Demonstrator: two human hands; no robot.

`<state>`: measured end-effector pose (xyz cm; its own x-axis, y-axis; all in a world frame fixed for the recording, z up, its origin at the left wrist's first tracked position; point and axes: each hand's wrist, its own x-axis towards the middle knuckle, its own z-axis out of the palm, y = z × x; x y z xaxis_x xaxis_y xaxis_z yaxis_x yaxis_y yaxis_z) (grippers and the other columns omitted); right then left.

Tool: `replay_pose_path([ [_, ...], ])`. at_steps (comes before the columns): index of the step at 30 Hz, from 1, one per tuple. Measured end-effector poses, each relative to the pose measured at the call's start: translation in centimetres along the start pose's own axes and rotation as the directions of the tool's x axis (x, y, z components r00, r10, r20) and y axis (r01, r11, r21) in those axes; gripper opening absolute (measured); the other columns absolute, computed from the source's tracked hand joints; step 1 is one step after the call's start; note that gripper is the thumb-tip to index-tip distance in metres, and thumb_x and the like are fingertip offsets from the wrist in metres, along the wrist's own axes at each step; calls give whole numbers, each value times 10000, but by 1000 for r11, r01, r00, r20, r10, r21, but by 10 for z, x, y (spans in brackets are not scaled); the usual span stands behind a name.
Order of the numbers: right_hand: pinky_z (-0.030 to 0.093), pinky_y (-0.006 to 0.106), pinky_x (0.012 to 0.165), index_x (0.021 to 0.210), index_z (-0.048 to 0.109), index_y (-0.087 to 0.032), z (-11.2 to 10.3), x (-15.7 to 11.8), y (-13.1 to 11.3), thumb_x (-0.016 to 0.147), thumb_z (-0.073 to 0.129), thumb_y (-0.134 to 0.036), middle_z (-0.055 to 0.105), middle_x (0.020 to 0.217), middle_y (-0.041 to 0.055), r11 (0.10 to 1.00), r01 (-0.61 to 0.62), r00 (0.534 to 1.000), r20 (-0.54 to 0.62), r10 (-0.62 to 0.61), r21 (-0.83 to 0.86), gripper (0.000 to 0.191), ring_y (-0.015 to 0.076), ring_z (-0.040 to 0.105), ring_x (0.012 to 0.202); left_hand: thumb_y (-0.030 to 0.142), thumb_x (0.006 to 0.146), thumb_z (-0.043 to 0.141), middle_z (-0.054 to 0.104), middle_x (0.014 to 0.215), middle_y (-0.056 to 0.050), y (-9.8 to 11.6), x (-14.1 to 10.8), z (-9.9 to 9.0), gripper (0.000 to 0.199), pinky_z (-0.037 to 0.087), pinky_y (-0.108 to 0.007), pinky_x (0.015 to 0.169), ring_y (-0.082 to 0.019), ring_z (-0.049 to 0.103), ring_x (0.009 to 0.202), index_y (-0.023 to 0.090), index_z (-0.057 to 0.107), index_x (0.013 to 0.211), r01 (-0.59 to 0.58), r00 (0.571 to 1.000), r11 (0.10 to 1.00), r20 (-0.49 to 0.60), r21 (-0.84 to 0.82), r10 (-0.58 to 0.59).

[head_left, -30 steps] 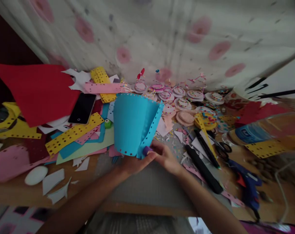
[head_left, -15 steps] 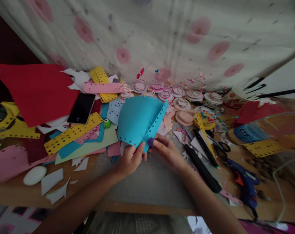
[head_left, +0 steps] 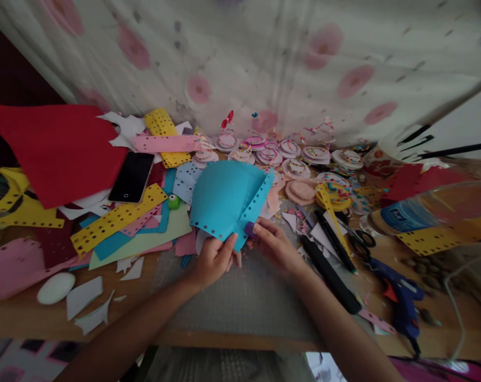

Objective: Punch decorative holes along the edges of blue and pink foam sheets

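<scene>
A curved sheet of blue paper (head_left: pixel 218 193), with small holes punched along its edges, is held up over the grey cutting mat (head_left: pixel 240 307). My left hand (head_left: pixel 215 260) pinches its lower corner between thumb and fingers. Around a small purple paper punch (head_left: pixel 250 229) my right hand (head_left: pixel 275 245) is closed, right at the sheet's lower right edge. Whether the paper sits inside the punch's slot I cannot tell. A small green punch (head_left: pixel 174 201) lies on papers to the left.
Left lie a phone (head_left: pixel 131 178), a red sheet (head_left: pixel 61 148) and punched yellow strips (head_left: pixel 119 220). Several beaded paper discs (head_left: pixel 290 149) line the back. On the right are a black marker (head_left: pixel 331 276), scissors (head_left: pixel 361 241), a blue glue gun (head_left: pixel 399 292) and a plastic bottle (head_left: pixel 427 209).
The right hand and purple punch have shifted slightly right and up along the blue sheet's edge. The sheet has tilted a little; the left hand keeps its pinch.
</scene>
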<state>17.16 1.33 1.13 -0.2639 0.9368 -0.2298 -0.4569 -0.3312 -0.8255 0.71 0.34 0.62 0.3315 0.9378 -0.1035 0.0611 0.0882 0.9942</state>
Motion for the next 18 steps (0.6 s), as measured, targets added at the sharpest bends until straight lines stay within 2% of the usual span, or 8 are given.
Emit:
replay_pose_path([
  [6, 477, 220, 604, 805, 658, -182, 1, 0, 0, 716, 748, -414, 595, 752, -16, 998, -52, 998, -32, 52, 26, 264, 97, 558, 651, 566, 876, 439, 566, 407, -35, 0, 2, 0, 580, 278, -182, 340, -50, 398, 312, 160, 480, 464, 23, 1000, 1000, 18, 4, -23],
  [11, 486, 214, 584, 828, 665, -188, 1, -1, -2, 716, 756, -382, 601, 747, -18, 994, -73, 997, 15, 72, 83, 242, 89, 551, 615, 533, 889, 441, 575, 416, -38, 0, 1, 0, 563, 269, -183, 343, -50, 387, 314, 153, 502, 478, 25, 999, 1000, 26, 6, -25],
  [18, 505, 224, 578, 923, 653, -206, -3, -1, -1, 755, 718, -377, 615, 800, -3, 999, -38, 998, 41, 40, -34, 249, 117, 581, 678, 515, 893, 450, 594, 436, -42, 0, 1, -1, 546, 296, -184, 354, -54, 406, 325, 152, 510, 490, 12, 1000, 1000, 17, 0, -12],
])
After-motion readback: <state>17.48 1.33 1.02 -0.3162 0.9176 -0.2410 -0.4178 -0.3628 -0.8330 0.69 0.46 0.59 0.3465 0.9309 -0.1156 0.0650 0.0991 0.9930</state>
